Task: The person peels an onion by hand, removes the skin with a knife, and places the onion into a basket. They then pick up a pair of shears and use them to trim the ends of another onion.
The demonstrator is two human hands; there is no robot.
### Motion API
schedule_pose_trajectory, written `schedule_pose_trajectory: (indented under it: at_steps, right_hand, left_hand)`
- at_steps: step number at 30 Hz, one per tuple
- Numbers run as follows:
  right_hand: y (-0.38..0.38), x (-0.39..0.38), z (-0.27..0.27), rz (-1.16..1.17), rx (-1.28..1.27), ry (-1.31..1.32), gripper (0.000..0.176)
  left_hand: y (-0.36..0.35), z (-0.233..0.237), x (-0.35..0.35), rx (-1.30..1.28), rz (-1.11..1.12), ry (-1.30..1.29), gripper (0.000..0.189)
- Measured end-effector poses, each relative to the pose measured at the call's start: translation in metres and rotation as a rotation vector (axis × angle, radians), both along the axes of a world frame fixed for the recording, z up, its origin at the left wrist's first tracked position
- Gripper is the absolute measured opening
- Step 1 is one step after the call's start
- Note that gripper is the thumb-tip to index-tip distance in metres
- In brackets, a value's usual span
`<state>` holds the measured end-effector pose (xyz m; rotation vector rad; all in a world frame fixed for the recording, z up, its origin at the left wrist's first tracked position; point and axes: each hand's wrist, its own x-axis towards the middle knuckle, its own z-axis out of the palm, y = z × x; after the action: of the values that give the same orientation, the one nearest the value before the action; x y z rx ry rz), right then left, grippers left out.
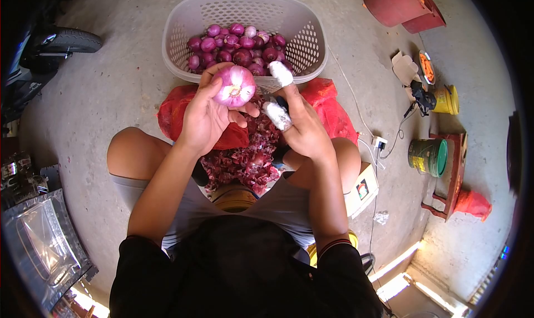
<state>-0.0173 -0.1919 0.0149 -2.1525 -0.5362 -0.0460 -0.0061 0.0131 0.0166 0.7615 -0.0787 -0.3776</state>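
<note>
My left hand point(201, 115) holds a red onion point(235, 86), its pale root end turned up toward me. To the right of it is my right hand point(305, 123), with the thumb and index finger wrapped in white and held apart. Its other fingers curl under around something dark, mostly hidden, which I cannot make out. Beneath both hands lies a heap of dry onion skins point(245, 165) between my legs. Just beyond, a grey plastic basket point(245, 1) holds many red onions point(242, 56).
Red mesh bags point(175, 109) lie on both sides of the skins. A power socket with cords point(379, 143) and an open cardboard box point(362, 191) are by my right knee. Buckets point(427, 157) and a wooden stool point(453, 173) stand at right; a motorcycle wheel point(72, 40) is at left.
</note>
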Motion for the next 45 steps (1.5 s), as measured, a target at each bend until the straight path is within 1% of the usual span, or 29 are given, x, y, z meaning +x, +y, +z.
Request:
schedule_pose_trajectory:
  at_steps: [1, 2, 5, 8, 11, 14, 17, 23, 29, 35, 38, 41, 44, 45]
  right_hand:
    - [0.004, -0.001, 0.005, 0.023, -0.002, -0.009, 0.060]
    - [0.007, -0.001, 0.012, 0.046, -0.004, -0.076, 0.060]
    - [0.011, -0.001, 0.009, 0.049, -0.052, -0.209, 0.058]
    - [0.010, -0.003, 0.009, 0.044, -0.097, -0.142, 0.063]
    - [0.013, 0.000, 0.009, 0.035, -0.055, -0.211, 0.051]
    - [0.012, 0.000, 0.007, 0.069, -0.082, -0.228, 0.050]
    - [0.010, 0.000, 0.007, 0.063, -0.070, -0.218, 0.047]
    - [0.010, -0.001, 0.009, 0.080, -0.097, -0.164, 0.048]
    - [0.010, 0.000, 0.009, 0.085, -0.056, -0.179, 0.046]
    - [0.013, 0.000, 0.013, 0.074, -0.072, -0.145, 0.045]
    - [0.014, -0.001, 0.002, 0.040, 0.025, -0.041, 0.047]
    - [0.017, -0.003, 0.001, 0.036, 0.178, 0.099, 0.052]
    - [0.021, -0.003, 0.005, 0.041, 0.285, 0.062, 0.057]
    - [0.021, -0.003, 0.001, 0.035, 0.323, 0.082, 0.057]
  left_hand:
    - [0.000, 0.000, 0.000, 0.008, -0.007, 0.005, 0.037]
    - [0.001, 0.000, 0.000, 0.015, -0.013, 0.011, 0.037]
    - [-0.003, 0.003, -0.002, 0.104, 0.031, 0.006, 0.044]
    - [-0.004, 0.003, -0.002, 0.156, 0.036, 0.012, 0.042]
    - [-0.003, 0.001, -0.001, 0.093, 0.016, 0.019, 0.033]
    - [-0.004, 0.001, -0.003, 0.097, 0.002, 0.022, 0.033]
    - [-0.005, 0.003, -0.003, 0.150, 0.007, 0.031, 0.040]
    - [-0.005, 0.003, -0.003, 0.138, 0.001, 0.033, 0.040]
    - [-0.005, 0.003, -0.003, 0.146, 0.003, 0.039, 0.040]
    - [-0.006, 0.003, -0.003, 0.174, 0.001, 0.041, 0.040]
    - [-0.006, 0.002, -0.003, 0.150, 0.004, 0.061, 0.042]
    - [-0.006, 0.004, -0.003, 0.130, 0.010, 0.078, 0.044]
    - [-0.005, 0.002, -0.004, 0.036, -0.017, 0.096, 0.033]
    - [-0.004, 0.002, -0.004, 0.034, -0.018, 0.091, 0.033]
